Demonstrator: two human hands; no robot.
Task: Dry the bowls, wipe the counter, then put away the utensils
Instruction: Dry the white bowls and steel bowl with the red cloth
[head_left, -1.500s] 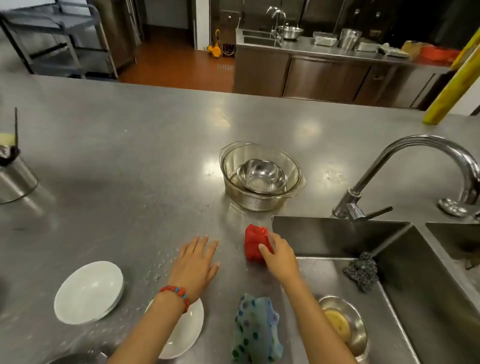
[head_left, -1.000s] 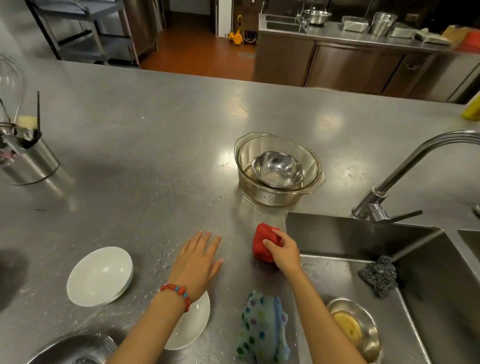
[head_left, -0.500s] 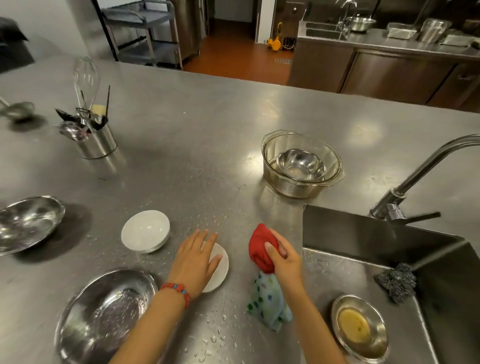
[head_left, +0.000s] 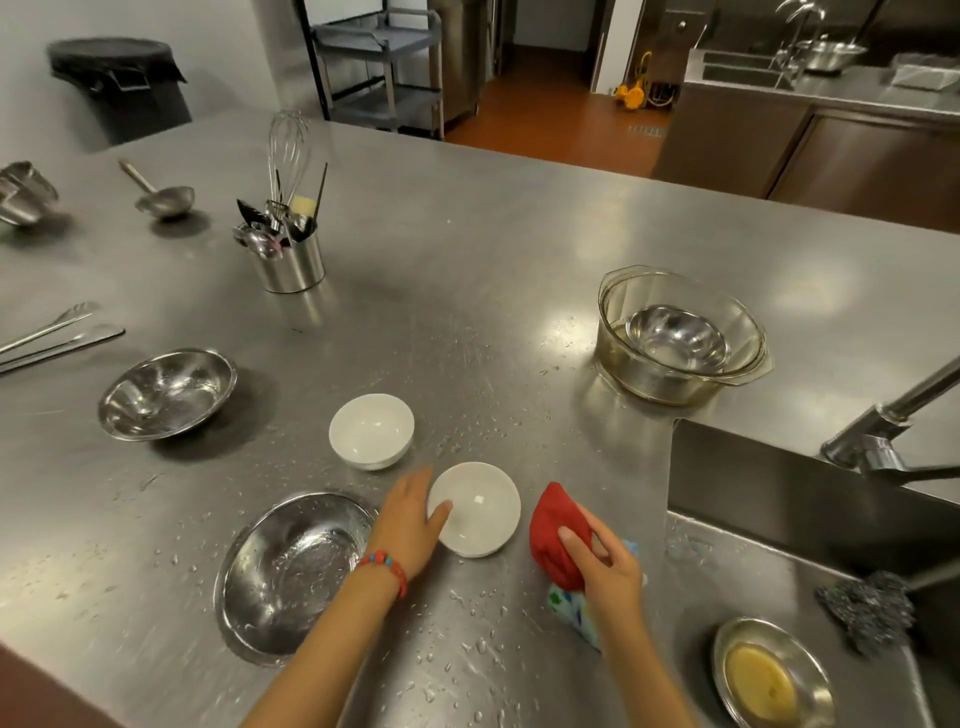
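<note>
My right hand (head_left: 602, 566) grips a bunched red cloth (head_left: 556, 535) just above the wet steel counter (head_left: 467, 291). My left hand (head_left: 413, 517) holds the left rim of a small white bowl (head_left: 478, 512), thumb inside it. A second white bowl (head_left: 371, 428) stands behind it. Two wet steel bowls sit to the left, the near one (head_left: 293, 566) and the far one (head_left: 166, 392). A glass bowl (head_left: 675, 332) holds a steel bowl (head_left: 675, 335). A utensil holder (head_left: 288, 254) carries a whisk and spoons.
A spotted cloth (head_left: 576, 608) lies under my right wrist. The sink (head_left: 810, 519) at right holds a steel scourer (head_left: 865, 608) and a small dish (head_left: 769, 675); the faucet (head_left: 883, 426) rises above it. Tongs (head_left: 52, 332), a ladle (head_left: 161, 195) and a steel cup (head_left: 23, 192) lie far left.
The view has swung left and pulled back, bringing more bowls and utensils in. My right hand lifted the red cloth from beside the sink toward the white bowl, which my left hand took by the rim.
</note>
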